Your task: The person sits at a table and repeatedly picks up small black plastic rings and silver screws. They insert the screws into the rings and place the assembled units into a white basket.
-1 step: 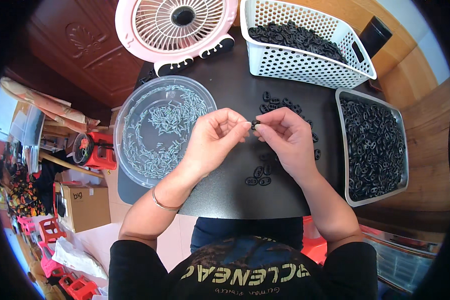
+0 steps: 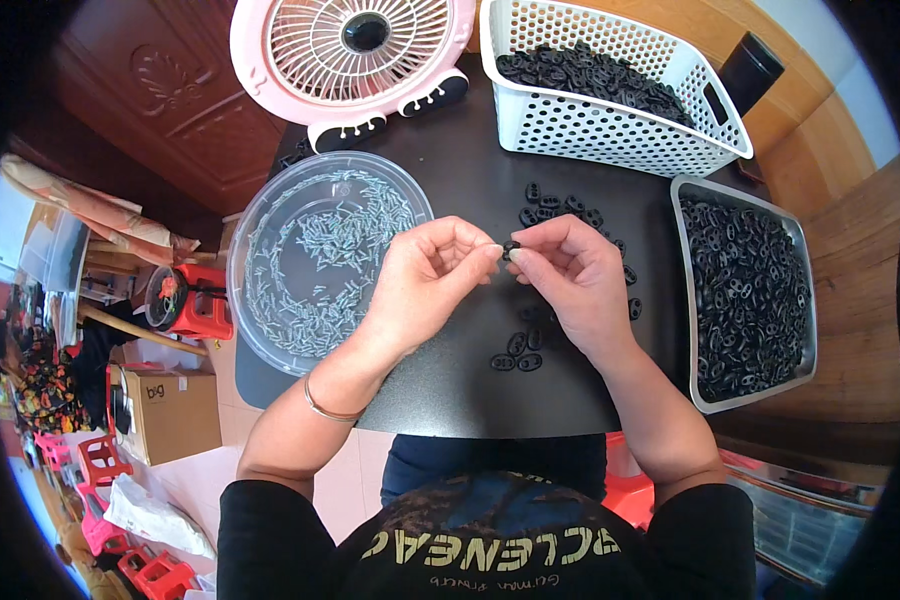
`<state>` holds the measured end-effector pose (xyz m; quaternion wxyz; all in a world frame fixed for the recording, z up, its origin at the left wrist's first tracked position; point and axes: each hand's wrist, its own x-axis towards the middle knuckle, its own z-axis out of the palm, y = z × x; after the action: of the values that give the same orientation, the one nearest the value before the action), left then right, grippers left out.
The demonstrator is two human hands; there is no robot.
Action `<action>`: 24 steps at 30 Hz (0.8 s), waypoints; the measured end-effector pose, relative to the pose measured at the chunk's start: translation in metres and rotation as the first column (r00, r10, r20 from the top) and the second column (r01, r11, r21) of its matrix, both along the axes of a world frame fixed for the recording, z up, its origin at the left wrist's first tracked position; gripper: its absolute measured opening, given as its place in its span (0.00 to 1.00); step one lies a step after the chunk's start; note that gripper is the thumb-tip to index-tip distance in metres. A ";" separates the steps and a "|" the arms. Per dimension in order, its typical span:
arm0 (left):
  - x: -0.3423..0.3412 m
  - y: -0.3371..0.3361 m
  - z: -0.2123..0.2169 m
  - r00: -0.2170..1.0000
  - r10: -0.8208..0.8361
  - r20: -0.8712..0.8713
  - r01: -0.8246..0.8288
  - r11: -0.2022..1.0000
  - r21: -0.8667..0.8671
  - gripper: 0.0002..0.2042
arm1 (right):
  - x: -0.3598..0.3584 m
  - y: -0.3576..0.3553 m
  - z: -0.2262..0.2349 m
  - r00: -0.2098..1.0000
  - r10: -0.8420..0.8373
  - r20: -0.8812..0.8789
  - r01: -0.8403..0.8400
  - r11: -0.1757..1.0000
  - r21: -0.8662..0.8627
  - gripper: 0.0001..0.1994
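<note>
Above the middle of the table (image 2: 440,395), my two hands meet fingertip to fingertip. My right hand (image 2: 576,275) pinches a small black piece (image 2: 510,248) between thumb and forefinger. The thumb and forefinger of my left hand (image 2: 430,270) press together against that piece's left side; whatever lies between them is too small to make out. Left of my left hand is a round clear tub (image 2: 242,300) with many small silvery screw-like pins (image 2: 355,238). Loose black oval pieces with two holes (image 2: 530,362) lie around and partly behind my right hand.
A metal tray (image 2: 686,300) full of black oval pieces stands at the right. Behind it is a white perforated basket (image 2: 610,140) with more black pieces. A pink fan (image 2: 250,60) stands at the far left of the table, and a cardboard box (image 2: 180,415) on the floor.
</note>
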<state>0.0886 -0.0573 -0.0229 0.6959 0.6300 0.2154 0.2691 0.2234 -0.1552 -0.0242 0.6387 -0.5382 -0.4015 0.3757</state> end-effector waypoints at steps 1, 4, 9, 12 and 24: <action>0.000 0.000 0.000 1.000 0.001 -0.004 -0.001 1.000 0.012 0.03 | 0.000 0.000 0.000 1.000 0.007 -0.004 -0.007 1.000 -0.015 0.06; -0.001 0.000 0.002 0.999 0.011 -0.031 -0.010 0.999 0.037 0.02 | 0.001 0.000 -0.002 0.997 0.031 -0.077 -0.032 0.999 -0.009 0.06; -0.003 -0.002 0.001 0.992 0.114 -0.052 -0.082 0.904 0.420 0.01 | 0.006 0.000 -0.002 0.973 0.101 -0.206 -0.113 0.992 -0.047 0.06; -0.003 -0.002 0.006 0.988 0.148 -0.047 -0.091 0.796 0.598 0.01 | 0.006 0.000 -0.002 0.955 0.104 -0.277 -0.126 0.990 -0.063 0.06; -0.010 0.009 0.015 0.977 0.206 0.044 -0.209 0.910 0.358 0.06 | 0.007 0.004 -0.003 0.982 0.053 -0.180 -0.062 0.997 -0.049 0.10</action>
<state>0.0791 -0.0485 -0.0077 0.5367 0.7197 0.2262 0.3781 0.2307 -0.1513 -0.0272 0.6461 -0.5078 -0.3475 0.4516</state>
